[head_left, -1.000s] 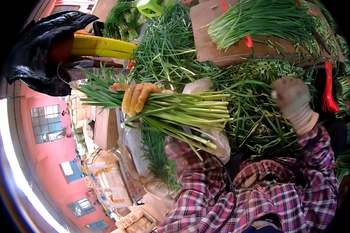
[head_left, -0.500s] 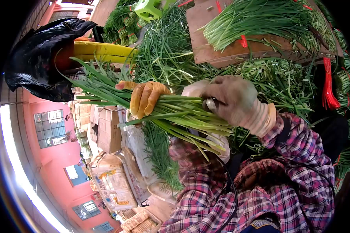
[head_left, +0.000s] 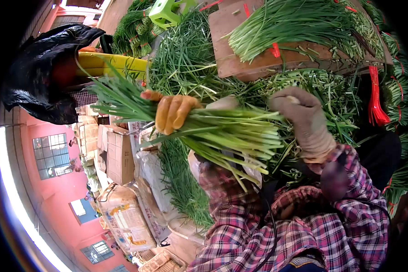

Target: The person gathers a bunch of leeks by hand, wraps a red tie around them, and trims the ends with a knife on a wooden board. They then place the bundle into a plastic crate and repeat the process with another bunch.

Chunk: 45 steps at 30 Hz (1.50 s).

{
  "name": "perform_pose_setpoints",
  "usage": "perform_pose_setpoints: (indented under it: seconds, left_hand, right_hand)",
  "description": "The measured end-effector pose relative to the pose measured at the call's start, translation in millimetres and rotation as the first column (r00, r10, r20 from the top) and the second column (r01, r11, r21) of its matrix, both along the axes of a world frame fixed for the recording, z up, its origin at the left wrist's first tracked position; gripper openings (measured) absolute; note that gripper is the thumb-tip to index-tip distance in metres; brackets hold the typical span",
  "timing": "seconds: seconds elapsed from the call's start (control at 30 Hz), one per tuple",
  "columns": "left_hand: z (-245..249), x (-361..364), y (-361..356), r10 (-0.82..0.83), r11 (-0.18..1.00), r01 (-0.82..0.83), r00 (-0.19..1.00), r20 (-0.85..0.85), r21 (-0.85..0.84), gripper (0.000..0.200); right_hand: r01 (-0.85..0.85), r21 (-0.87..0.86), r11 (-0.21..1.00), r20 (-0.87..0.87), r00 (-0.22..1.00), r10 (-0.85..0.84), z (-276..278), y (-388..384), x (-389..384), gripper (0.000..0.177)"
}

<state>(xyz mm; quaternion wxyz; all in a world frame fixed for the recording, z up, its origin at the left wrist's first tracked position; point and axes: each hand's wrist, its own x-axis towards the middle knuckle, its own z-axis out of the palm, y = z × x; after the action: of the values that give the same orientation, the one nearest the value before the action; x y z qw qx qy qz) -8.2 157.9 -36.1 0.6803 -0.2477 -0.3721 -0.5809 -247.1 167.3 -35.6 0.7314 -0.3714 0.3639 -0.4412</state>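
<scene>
My left hand [head_left: 174, 113], in a yellow-stained glove, is wrapped round a loose bunch of garlic chives [head_left: 240, 131]. The leafy ends fan out to the left and the pale stem ends point right. My right hand [head_left: 301, 111], in a grey-brown glove, is just beyond the stem ends, its fingers curled closed and apart from the bunch. Whether something small is in those fingers I cannot make out. Trimmed leaves and stems [head_left: 186, 54] lie heaped beneath both hands.
A board [head_left: 226, 59] at the top carries a big pile of chives [head_left: 294, 27]. Red ties [head_left: 376, 97] hang at its right corner. Tied bundles [head_left: 399, 86] line the right edge. A green stool [head_left: 165, 13], cardboard box [head_left: 118, 154] and basket [head_left: 127, 213] stand around. Someone in black [head_left: 45, 72] is at left.
My right hand has moved right, away from the stems, and its fingers have left the bunch. My left hand still grips the chives. The whole view has shifted slightly.
</scene>
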Motion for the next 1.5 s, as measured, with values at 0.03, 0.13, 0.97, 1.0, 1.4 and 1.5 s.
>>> perform_pose_setpoints:
  seconds: [0.03,0.13,0.97,1.0,1.4,1.5]
  left_hand:
    - [2.1,6.3,4.0,0.029,1.000,-0.027,0.996,-0.085,0.015,0.046]
    - [5.4,13.6,13.4,0.137,0.990,-0.128,0.967,-0.216,0.053,0.041]
    - [-7.7,-6.6,1.9,-0.027,0.998,0.024,0.998,-0.061,-0.057,0.050]
    - [-7.6,1.3,3.4,-0.033,0.997,0.028,0.998,-0.062,-0.068,0.050]
    - [-2.9,4.6,4.3,-0.049,0.980,0.036,0.997,0.059,0.196,0.059]
    - [-4.7,-0.3,6.0,-0.076,0.977,0.055,0.993,0.092,0.208,0.047]
  right_hand:
    - [-0.003,0.068,0.998,-0.043,0.999,0.006,-10.4,-5.3,-15.5,0.011]
    - [-0.164,0.004,0.987,-0.391,0.908,0.152,-28.1,-18.3,-65.9,0.015]
    - [-0.594,-0.761,0.260,-0.638,0.759,-0.132,35.8,17.3,15.8,0.019]
    - [-0.597,-0.733,0.325,-0.645,0.762,-0.056,27.8,3.4,11.7,0.019]
    - [-0.753,-0.204,0.625,-0.503,0.628,0.594,-18.0,11.3,40.2,0.109]
    - [-0.737,0.028,0.675,-0.436,0.599,0.672,-4.9,16.2,31.5,0.113]
